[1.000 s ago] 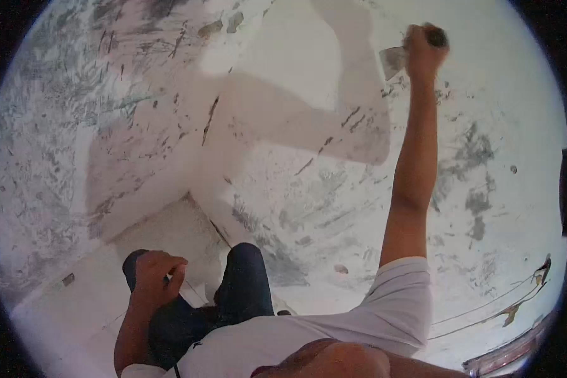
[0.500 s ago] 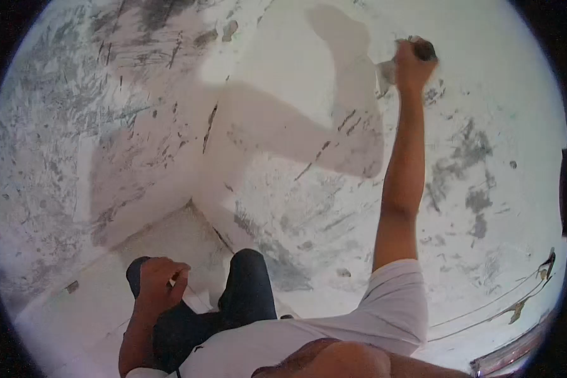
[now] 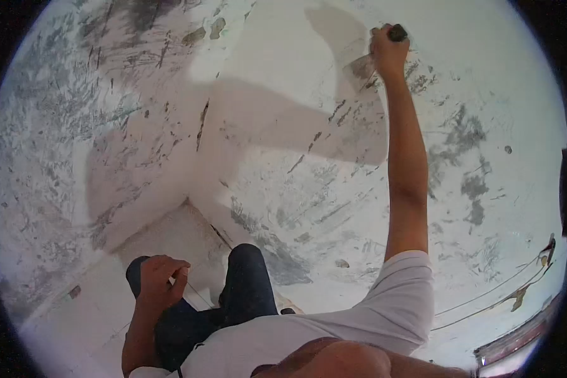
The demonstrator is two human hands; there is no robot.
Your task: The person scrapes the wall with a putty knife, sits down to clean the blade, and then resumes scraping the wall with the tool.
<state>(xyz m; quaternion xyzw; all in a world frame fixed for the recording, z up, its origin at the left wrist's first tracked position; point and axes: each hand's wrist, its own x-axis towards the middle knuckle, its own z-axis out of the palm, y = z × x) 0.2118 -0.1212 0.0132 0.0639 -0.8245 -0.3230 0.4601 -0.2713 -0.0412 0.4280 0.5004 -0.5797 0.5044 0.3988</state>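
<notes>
My right hand [image 3: 389, 53] is closed round the dark handle of a putty knife [image 3: 361, 67], high on the wall [image 3: 283, 120]. Its wide blade lies against or very close to the surface, below and left of my fingers. Grey patches and dark gouges mark the wall around it. Low on the left, my left hand [image 3: 162, 276] is by my bent knee [image 3: 136, 274]. Thumb and fingertips there are curled together in a loop; I cannot make out whether anything small is between them.
Two walls meet in a corner above the pale floor [image 3: 170, 230]. My other knee [image 3: 246, 271] points toward that corner. Loose wires [image 3: 516, 296] hang at the lower right, above a reddish-brown frame edge [image 3: 516, 337]. A shadow of my arm falls across the wall.
My right hand has moved left and slightly up along the wall with the putty knife, and more of the blade now shows. My left hand stays by the knee. The view has shifted slightly.
</notes>
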